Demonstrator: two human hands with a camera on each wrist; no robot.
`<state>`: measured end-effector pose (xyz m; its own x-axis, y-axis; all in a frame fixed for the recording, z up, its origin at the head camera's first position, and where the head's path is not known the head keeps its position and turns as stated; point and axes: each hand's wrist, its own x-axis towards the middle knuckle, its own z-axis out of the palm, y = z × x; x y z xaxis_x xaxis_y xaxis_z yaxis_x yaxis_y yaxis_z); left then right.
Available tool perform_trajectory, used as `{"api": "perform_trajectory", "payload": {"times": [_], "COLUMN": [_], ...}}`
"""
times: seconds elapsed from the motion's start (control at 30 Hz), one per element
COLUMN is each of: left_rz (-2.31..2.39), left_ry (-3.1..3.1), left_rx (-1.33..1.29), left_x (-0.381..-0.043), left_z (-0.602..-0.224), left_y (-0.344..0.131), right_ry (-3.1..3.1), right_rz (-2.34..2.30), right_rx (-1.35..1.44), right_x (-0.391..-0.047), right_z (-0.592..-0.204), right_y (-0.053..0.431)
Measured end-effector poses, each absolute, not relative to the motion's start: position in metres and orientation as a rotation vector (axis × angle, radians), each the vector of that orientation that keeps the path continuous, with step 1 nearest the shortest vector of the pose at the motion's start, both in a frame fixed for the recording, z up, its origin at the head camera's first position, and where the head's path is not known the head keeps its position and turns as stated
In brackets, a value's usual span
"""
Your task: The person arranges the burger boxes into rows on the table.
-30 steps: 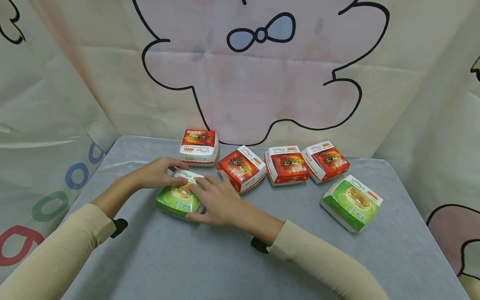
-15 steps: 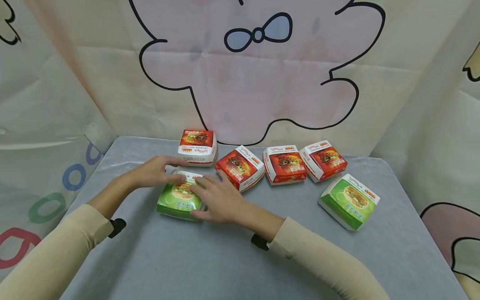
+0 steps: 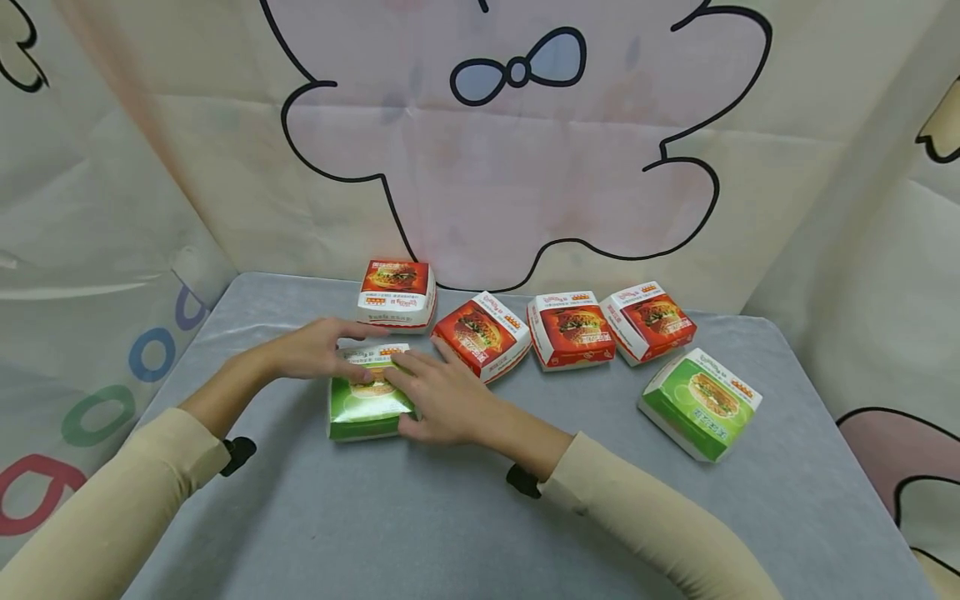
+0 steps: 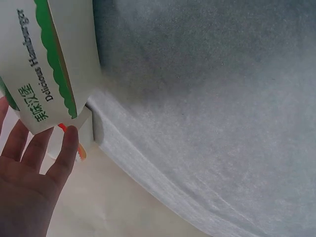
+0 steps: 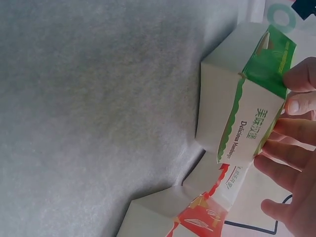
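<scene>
A green and white hamburger carton (image 3: 366,415) sits between both hands on the left part of the table. My left hand (image 3: 318,348) is at its left and back side, thumb lying over the top and fingers extended along the back edge. From the right, my right hand (image 3: 450,404) spreads its fairly straight fingers over the top right edge, with the thumb by the front right corner. The right wrist view shows fingertips (image 5: 276,170) at the carton's upper edge. In the left wrist view, fingers (image 4: 66,150) reach along the carton's lettered side.
Behind the hands stands a red and white carton (image 3: 397,292). Three more red cartons (image 3: 482,335) run rightward in a rough row. Another green carton (image 3: 701,406) lies at the right. A grey cloth covers the table (image 3: 450,533); a printed curtain (image 3: 525,183) hangs behind.
The green carton between the hands has turned counterclockwise, so its front edge is now nearly square to me, and it has shifted slightly right. Both hands have moved a little with it.
</scene>
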<state>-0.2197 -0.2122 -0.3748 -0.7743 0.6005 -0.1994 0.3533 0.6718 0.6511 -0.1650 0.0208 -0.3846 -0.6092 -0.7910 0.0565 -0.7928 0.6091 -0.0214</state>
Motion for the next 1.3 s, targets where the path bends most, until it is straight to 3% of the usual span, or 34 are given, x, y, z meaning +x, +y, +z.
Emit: {"api": "perform_trajectory", "payload": {"times": [0.67, 1.3], "left_rz": [0.849, 0.766], "left_ry": [2.479, 2.49], "left_rx": [0.696, 0.653], "left_x": [-0.221, -0.218], "left_z": [-0.378, -0.375], "left_y": [-0.208, -0.207], "right_ry": [-2.812, -2.702], "right_rz": [0.095, -0.029], "right_rx": [1.38, 1.212], "right_x": [-0.167, -0.149], "right_z": [-0.386, -0.383], "right_y": [0.024, 0.013]}}
